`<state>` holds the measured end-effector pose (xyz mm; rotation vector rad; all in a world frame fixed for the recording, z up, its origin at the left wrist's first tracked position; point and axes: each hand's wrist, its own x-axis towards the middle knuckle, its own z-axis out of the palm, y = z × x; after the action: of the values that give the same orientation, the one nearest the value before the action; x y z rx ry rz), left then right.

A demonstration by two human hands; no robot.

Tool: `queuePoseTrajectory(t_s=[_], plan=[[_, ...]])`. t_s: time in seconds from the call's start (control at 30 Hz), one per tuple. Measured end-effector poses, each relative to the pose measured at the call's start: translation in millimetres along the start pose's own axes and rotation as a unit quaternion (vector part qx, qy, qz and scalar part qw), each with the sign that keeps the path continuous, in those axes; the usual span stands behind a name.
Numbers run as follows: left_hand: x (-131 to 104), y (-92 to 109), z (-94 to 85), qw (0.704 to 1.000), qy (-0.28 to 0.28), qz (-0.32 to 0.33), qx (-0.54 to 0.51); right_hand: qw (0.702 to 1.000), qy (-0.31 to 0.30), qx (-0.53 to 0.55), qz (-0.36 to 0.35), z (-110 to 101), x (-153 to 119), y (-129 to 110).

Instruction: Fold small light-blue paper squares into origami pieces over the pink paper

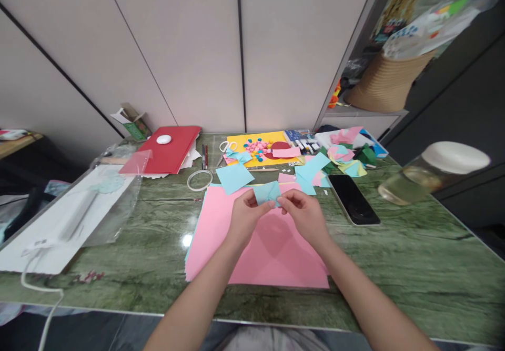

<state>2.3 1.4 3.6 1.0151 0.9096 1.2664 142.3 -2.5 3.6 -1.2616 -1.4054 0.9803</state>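
Note:
A small folded piece of light blue paper (pixel 266 192) is held above the pink paper stack (pixel 272 256). My left hand (pixel 249 215) pinches its left side and lower edge between thumb and fingers. At the lower right corner, my right hand (pixel 303 213) pinches the same piece, and the two thumbs are close together. Just beyond my left hand lies a flat light blue square (pixel 234 177). Past the hands, more blue cut pieces (pixel 312 167) overlap pink ones. The fingertips behind the folded paper are partly hidden.
Beyond the hands are a yellow sheet (pixel 236 139) with small pink and blue pieces, white-handled scissors (pixel 228 146) and a tape roll (pixel 199 180). A phone (pixel 354 199) and a lidded bottle (pixel 430 174) are on the right. A red folder (pixel 173 148) and plastic-covered white sheet (pixel 74 209) lie left.

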Motion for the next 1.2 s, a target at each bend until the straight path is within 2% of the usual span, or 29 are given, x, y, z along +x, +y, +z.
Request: queuePoseTrajectory(t_s=[0.23, 0.5, 0.67, 0.8, 0.97, 1.07, 1.2], plan=[[0, 0, -0.6, 1.000, -0.004, -0.001, 0.002, 1.000, 0.006, -0.015, -0.009, 3, -2, 1], [-1, 1, 0.8, 0.997, -0.038, -0.003, 0.065, 0.996, -0.056, 0.062, 0.010, 1, 0, 6], [-1, 1, 2.0, 0.995, -0.057, -0.026, 0.072, 0.997, -0.045, 0.044, 0.051, 0, 2, 10], [-1, 1, 2.3, 0.995, -0.067, -0.037, 0.069, 0.998, -0.035, 0.016, 0.053, 2, 3, 12], [0, 0, -0.1, 0.996, -0.066, -0.030, 0.049, 0.993, -0.085, 0.073, 0.038, -1, 5, 10], [2, -1, -3.3, 0.999, -0.042, -0.017, 0.030, 0.986, -0.119, 0.101, 0.050, -9, 8, 6], [4, -2, -6.5, 1.000, -0.011, -0.005, 0.002, 0.984, -0.167, 0.056, 0.032, -15, 9, 0]])
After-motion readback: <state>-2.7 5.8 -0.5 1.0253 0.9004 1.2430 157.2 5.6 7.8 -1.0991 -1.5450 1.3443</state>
